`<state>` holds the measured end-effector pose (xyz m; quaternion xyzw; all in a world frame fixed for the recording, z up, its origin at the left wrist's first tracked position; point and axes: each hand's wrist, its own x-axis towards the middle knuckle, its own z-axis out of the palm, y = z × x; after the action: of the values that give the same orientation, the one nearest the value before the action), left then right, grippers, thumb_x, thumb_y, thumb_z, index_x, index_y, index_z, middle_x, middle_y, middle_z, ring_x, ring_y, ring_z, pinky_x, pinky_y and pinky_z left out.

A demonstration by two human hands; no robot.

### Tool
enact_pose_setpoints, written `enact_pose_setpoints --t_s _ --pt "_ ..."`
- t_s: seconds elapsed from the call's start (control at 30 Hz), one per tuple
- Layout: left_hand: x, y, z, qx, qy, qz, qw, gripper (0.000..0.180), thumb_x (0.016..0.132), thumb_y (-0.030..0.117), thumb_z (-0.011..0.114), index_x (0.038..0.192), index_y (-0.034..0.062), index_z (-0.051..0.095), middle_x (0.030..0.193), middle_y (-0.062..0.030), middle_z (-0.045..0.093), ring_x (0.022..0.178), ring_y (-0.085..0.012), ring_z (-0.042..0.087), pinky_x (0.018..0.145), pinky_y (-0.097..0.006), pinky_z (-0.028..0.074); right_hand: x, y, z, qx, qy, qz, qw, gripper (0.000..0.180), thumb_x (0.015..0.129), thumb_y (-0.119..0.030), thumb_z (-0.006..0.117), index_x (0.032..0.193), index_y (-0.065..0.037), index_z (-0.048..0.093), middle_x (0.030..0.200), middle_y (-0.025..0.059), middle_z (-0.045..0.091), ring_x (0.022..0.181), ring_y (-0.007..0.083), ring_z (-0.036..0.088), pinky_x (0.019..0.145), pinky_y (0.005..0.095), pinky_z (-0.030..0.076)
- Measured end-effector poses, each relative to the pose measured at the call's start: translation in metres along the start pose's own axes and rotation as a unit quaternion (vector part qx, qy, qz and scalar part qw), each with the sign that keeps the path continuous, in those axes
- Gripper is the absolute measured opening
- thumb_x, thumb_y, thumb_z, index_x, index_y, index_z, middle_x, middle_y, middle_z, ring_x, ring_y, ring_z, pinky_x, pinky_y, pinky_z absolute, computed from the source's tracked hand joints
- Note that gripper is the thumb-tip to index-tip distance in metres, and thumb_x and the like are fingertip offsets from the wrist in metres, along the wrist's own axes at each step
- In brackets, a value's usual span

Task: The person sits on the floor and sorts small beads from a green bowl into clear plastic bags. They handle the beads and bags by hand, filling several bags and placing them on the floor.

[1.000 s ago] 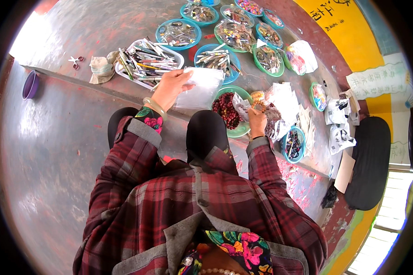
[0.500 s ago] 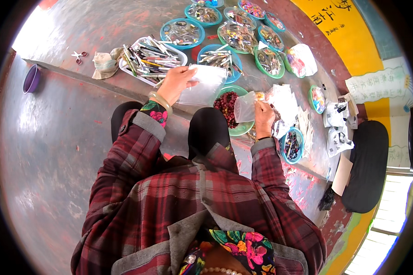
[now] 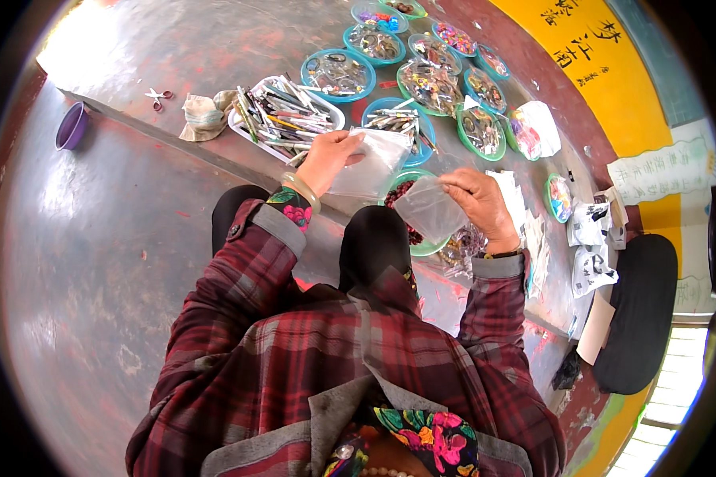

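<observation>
My left hand [image 3: 326, 161] pinches a clear plastic bag [image 3: 380, 168] by its edge between thumb and fingers. The bag hangs flat over the floor, in front of the pen tray and partly over a green bowl [image 3: 430, 248]. To its right, my right hand [image 3: 485, 208] grips a second, smaller clear plastic bag [image 3: 431, 210] at one corner. This bag hangs in front of the same bowl and looks empty. Dark red beads [image 3: 397, 193] lie in the bowl, partly hidden behind both bags.
A white tray [image 3: 340, 114] heaped with pens stands beyond my left hand, a blue bowl [image 3: 431, 127] of pens beside it. Several bowls of small goods fill the far floor. Scissors [image 3: 159, 98], a cloth [image 3: 204, 119] and a purple basin [image 3: 72, 127] lie left; white bags [image 3: 593, 269] right.
My right hand has risen and turned, swinging its bag lower over the bowl. My right forearm now hides the blue basin at the right. The whole view has shifted slightly.
</observation>
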<state>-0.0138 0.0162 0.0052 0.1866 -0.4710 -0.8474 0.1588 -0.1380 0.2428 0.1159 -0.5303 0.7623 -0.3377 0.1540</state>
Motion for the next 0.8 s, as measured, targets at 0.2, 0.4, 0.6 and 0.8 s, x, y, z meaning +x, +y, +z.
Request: enact_pose_setpoints --t_s 0.2,0.4,0.6,0.8 --pt "0.001 0.000 0.003 -0.041 -0.008 -0.006 0.999 0.031 0.089 0.024 0.052 0.101 -0.0039 0.056 0.096 -0.0054 0.058 0.085 -0.0127 0.057 0.081 -0.026 0.049 0.063 -0.024 0.015 -0.041 -0.100 -0.114 0.988 0.017 0.082 -0.015 0.054 0.091 -0.004 0.063 0.083 0.0116 0.062 0.075 0.0258 0.058 0.065 0.0334 0.044" --pt "0.003 0.004 -0.008 -0.006 -0.071 0.001 0.997 0.043 0.089 0.038 0.048 0.104 -0.0023 0.055 0.094 -0.0051 0.058 0.084 -0.0120 0.057 0.077 -0.026 0.047 0.101 -0.005 0.043 -0.001 -0.084 -0.068 0.994 0.018 0.081 -0.020 0.054 0.086 -0.004 0.062 0.069 0.0106 0.059 0.065 0.0254 0.057 0.058 0.0338 0.042" --pt "-0.005 0.012 0.010 0.029 -0.056 0.024 0.998 0.031 0.087 0.028 0.054 0.099 -0.0010 0.059 0.083 -0.0015 0.059 0.073 -0.0068 0.052 0.064 -0.021 0.042 0.106 0.004 0.050 -0.022 -0.037 -0.061 0.997 0.018 0.082 -0.020 0.053 0.083 -0.004 0.061 0.065 0.0087 0.057 0.060 0.0243 0.055 0.055 0.0342 0.041" --pt "-0.005 0.011 0.009 0.072 -0.018 0.029 0.997 0.025 0.087 0.021 0.054 0.094 -0.0020 0.062 0.077 0.0002 0.059 0.068 -0.0051 0.051 0.058 -0.019 0.039 0.104 0.005 0.050 -0.038 -0.045 -0.032 0.998 0.020 0.078 -0.023 0.055 0.084 -0.005 0.062 0.067 0.0090 0.059 0.062 0.0260 0.056 0.057 0.0347 0.041"
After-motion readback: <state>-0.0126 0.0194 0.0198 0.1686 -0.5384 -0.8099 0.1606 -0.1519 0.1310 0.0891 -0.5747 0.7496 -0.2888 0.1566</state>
